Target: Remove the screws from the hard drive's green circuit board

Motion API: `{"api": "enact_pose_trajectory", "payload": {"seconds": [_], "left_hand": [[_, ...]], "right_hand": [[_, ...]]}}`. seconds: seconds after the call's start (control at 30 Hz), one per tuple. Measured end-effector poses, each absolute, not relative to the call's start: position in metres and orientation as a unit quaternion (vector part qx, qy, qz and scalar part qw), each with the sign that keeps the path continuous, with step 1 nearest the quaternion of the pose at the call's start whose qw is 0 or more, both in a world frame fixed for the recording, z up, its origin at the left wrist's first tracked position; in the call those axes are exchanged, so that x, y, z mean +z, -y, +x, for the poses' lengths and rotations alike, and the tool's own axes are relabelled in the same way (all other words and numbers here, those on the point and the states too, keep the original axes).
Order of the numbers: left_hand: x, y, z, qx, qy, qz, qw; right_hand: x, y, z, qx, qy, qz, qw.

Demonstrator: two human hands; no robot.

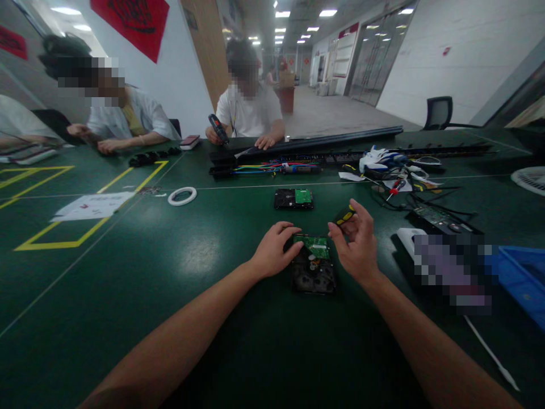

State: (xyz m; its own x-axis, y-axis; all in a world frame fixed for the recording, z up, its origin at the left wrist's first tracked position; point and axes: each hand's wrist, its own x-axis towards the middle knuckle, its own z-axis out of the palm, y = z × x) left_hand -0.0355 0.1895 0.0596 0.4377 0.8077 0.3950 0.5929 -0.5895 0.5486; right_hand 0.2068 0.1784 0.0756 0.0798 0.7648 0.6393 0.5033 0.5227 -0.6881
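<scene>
Under rows of ceiling lights (283, 14), on a green table (128, 289): drive (314, 270), lying flat near the middle of the view, green board (318, 249) uppermost at the far end. Set over the drive's far left corner, left hand (275, 251), fingers (289, 230) curved and thumb reaching the board's left side (impossible to tell whether gripping or merely resting). Raised just beside the far right corner, right hand (357, 244), fingers pinching a black-and-yellow tool (344, 215), tip too small to make out.

Just beyond, flat and apart from both hands, second drive (293, 199). Off to the left, white ring (182, 196), then paper (93, 205) lying partly across yellow lines (46, 246). Over to the right, gloves (381, 160) and a red screwdriver (397, 187) in a jumble, circuit board (445, 218) nearer, blue crate (522, 278) at the edge.

Farther across, long black bars (336, 139) and coloured wires (264, 167); behind, person in white (251, 111), driver (218, 128) in one hand, other hand at the bars. Left of that, person in a pale shirt (147, 116), hands over the table.
</scene>
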Motion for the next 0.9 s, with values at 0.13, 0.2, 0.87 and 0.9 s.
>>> {"api": "enact_pose_trajectory", "payload": {"seconds": [0.13,0.2,0.87,0.9], "left_hand": [[0.07,-0.161,-0.028,0.273,-0.406,0.868,0.083],[0.072,-0.147,-0.022,0.256,-0.372,0.889,0.079],[0.067,-0.137,-0.005,0.191,-0.348,0.917,0.045],[0.067,-0.137,-0.005,0.192,-0.348,0.917,0.045]], "right_hand": [[0.072,-0.182,0.208,0.091,0.671,-0.461,0.574],[0.071,-0.182,0.209,0.087,0.669,-0.463,0.575],[0.074,-0.183,0.205,0.077,0.688,-0.461,0.555],[0.074,-0.183,0.205,0.075,0.689,-0.461,0.554]]}}
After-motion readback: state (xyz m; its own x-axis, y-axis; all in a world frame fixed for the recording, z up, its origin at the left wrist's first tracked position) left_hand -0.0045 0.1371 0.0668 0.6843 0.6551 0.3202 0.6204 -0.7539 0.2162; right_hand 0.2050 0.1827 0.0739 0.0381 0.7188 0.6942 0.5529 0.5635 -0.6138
